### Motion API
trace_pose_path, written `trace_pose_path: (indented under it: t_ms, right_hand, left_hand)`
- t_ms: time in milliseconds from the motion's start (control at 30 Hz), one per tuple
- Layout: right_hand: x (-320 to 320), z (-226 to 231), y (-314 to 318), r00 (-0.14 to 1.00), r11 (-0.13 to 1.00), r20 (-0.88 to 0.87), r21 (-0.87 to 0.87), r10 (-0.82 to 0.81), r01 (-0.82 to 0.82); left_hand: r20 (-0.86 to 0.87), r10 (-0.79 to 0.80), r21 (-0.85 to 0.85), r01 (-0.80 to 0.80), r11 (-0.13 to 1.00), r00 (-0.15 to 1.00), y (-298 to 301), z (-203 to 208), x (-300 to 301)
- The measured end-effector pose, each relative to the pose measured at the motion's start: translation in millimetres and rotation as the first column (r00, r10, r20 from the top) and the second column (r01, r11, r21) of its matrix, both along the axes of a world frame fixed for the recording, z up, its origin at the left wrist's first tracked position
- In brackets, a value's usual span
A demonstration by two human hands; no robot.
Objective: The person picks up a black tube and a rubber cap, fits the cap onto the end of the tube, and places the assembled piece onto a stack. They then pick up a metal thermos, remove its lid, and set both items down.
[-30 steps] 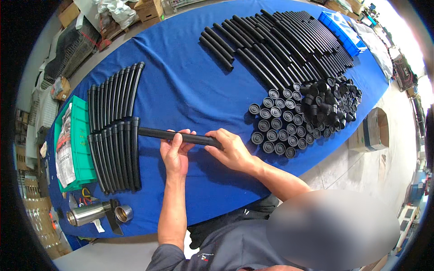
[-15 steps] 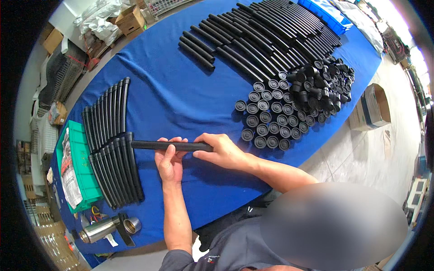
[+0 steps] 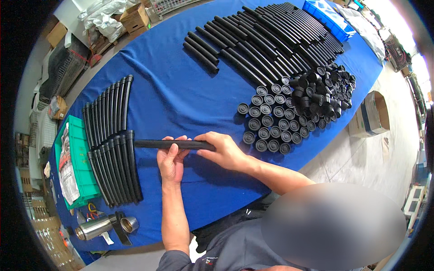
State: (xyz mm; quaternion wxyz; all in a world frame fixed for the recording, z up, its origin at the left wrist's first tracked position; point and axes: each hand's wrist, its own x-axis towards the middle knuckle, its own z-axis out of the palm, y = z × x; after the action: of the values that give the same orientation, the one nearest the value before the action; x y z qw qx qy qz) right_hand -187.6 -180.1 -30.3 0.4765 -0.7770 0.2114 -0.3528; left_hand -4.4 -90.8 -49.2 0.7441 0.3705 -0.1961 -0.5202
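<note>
A black tube [image 3: 153, 144] lies level across my two hands, above the blue cloth. My left hand [image 3: 171, 163] supports it near the middle, thumb in front and fingers behind. Around its right end closes my right hand [image 3: 225, 152], which hides that tip. The tube's left end comes close to the rows of black tubes with end caps [image 3: 118, 169], which lie side by side in two groups. To the right of my hands, round black caps [image 3: 266, 120] stand in rows, with a loose heap of caps [image 3: 316, 95] beside them.
Many plain black tubes [image 3: 257, 45] lie stacked at the far side, near a blue crate [image 3: 330, 20]. A green crate [image 3: 86, 167] sits at the left edge, with a steel flask [image 3: 96, 227] and its cup [image 3: 129, 224] below it. An open cardboard box [image 3: 370, 115] stands on the floor.
The whole view has shifted slightly. Both hands keep the same hold on the tube, and its left end now shows a small gap from the capped tubes.
</note>
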Motion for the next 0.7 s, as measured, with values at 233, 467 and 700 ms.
trace_pose_path:
  t_ms: [233,467,700]
  right_hand:
    - [0.5,11.7,5.6,0.995,0.982,-0.079,0.183,0.064,-0.048]
    - [1.0,-2.2,7.7,0.994,0.964,-0.016,-0.248,-0.107,0.099]
    - [1.3,25.1,0.8,0.929,0.672,-0.256,0.740,0.268,0.010]
  left_hand:
    - [-0.035,0.024,0.007,-0.024,1.000,0.999,2.0,-3.3,5.3]
    - [-0.016,-0.032,0.023,0.032,0.999,0.999,0.7,-0.5,2.8]
    - [-0.029,-0.049,-0.004,0.049,0.999,0.998,9.0,-10.7,9.9]
